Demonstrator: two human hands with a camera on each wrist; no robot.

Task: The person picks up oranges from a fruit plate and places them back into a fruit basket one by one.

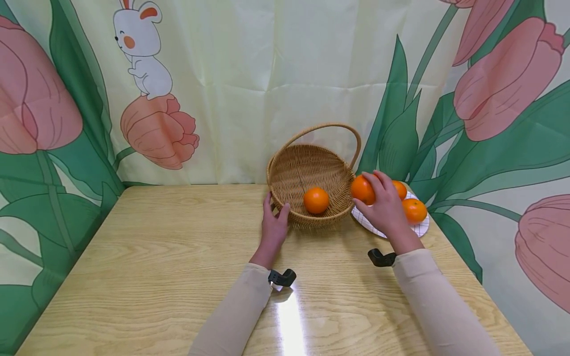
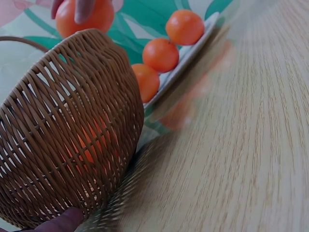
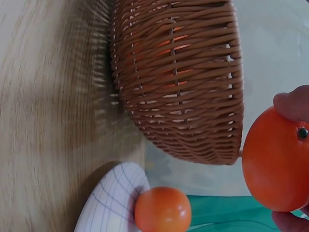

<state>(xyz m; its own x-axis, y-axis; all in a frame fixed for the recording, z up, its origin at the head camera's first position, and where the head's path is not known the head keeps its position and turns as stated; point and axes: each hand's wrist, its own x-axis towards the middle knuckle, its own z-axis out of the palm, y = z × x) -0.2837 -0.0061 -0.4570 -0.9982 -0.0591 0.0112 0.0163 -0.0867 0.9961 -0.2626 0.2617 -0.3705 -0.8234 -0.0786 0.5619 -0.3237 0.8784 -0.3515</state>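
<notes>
A wicker basket [image 1: 307, 168] with a hoop handle stands at the back of the table, its mouth tilted toward me. One orange [image 1: 316, 200] lies inside it. My left hand [image 1: 274, 227] grips the basket's left rim, thumb at the front. Beside the right rim, my right hand [image 1: 386, 205] holds another orange [image 3: 276, 162] between thumb and fingers, raised above the table. Under that hand is a white checked plate [image 1: 366, 223], partly hidden by it. Three oranges [image 2: 161, 54] on the plate show in the left wrist view.
The wooden table [image 1: 169, 257] reaches back to a printed curtain [image 1: 240, 89] close behind the basket. The plate sits near the table's right edge. Black wrist cameras [image 1: 285, 278] are strapped to both wrists.
</notes>
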